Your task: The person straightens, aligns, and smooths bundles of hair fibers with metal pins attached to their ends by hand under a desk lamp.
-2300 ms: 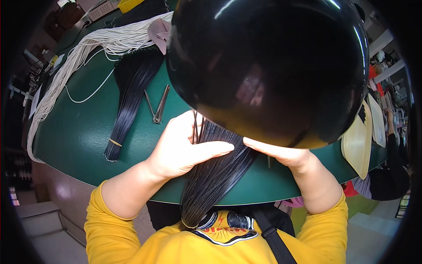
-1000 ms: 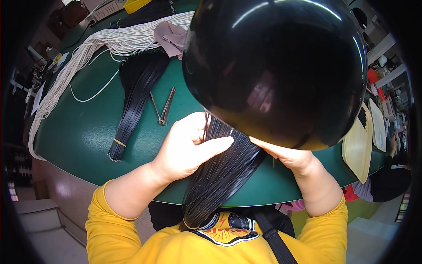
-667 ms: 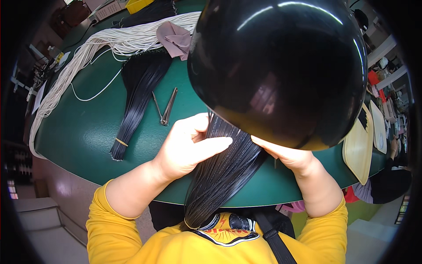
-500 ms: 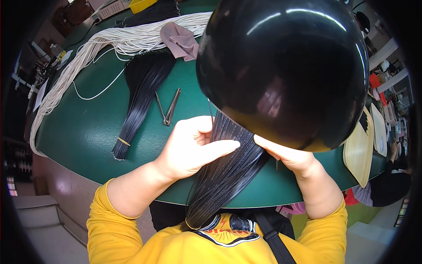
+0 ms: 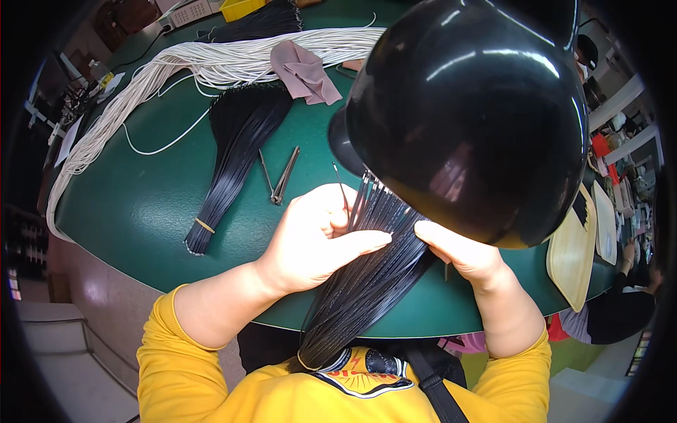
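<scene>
A fanned bundle of thin black wires (image 5: 370,282) runs from my chest up between my hands, tied with a band at its lower end. My left hand (image 5: 310,240) grips its left side, thumb lying across the top and fingers mostly hidden behind. One wire stands apart beside that hand's index finger. My right hand (image 5: 465,254) holds the right edge, thumb on top, other fingers underneath. Small silvery tips show at the far ends, just under a big glossy black dome (image 5: 472,127), perhaps a lamp shade, which hides the rest.
Another banded black wire bundle (image 5: 229,176) lies left on the green table (image 5: 155,233), near metal tweezers (image 5: 283,176). Long white cords (image 5: 190,60) and a mauve cloth (image 5: 303,70) lie farther back. Pale yellow trays (image 5: 571,254) stand at right, with a person beyond.
The view has shifted slightly, so the dome sits more to the right. Silvery wire tips now show below it, and a single wire stands out by my left fingers. Both hands keep their hold.
</scene>
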The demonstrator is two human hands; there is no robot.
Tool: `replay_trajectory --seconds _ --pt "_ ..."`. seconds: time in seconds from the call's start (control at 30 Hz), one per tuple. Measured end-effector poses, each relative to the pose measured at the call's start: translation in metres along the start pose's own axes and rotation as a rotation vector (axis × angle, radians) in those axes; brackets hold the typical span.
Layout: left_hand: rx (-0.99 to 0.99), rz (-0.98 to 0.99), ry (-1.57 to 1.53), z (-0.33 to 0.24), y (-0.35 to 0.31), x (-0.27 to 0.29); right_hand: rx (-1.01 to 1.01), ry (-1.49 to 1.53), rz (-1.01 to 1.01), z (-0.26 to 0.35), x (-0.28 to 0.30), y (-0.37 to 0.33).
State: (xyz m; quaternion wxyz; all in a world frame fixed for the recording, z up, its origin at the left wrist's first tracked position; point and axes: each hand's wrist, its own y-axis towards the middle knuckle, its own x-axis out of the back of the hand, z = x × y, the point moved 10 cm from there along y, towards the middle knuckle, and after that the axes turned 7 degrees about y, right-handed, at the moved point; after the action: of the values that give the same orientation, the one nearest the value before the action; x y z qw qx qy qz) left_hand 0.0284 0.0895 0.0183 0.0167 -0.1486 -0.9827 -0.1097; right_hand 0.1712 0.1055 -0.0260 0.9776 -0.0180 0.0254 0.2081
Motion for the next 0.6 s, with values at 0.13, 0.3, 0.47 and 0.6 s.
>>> replay_trajectory --seconds 0.13,0.3,0.47,0.6 --pt "0.015 -0.013 -0.022 0.0 0.001 0.0 -0.013 0.025 -0.066 0.003 0.001 0.0" --pt "0.019 -0.017 -0.11 0.004 0.0 -0.001 -0.07 0.001 -0.144 -0.009 0.011 -0.003" --pt "0.057 0.016 -0.1 0.01 0.0 -0.005 0.003 -0.001 -0.055 -0.001 0.004 0.0" --pt "0.02 -0.008 -0.047 0.007 0.0 -0.003 0.045 -0.034 -0.023 0.001 0.003 0.001"
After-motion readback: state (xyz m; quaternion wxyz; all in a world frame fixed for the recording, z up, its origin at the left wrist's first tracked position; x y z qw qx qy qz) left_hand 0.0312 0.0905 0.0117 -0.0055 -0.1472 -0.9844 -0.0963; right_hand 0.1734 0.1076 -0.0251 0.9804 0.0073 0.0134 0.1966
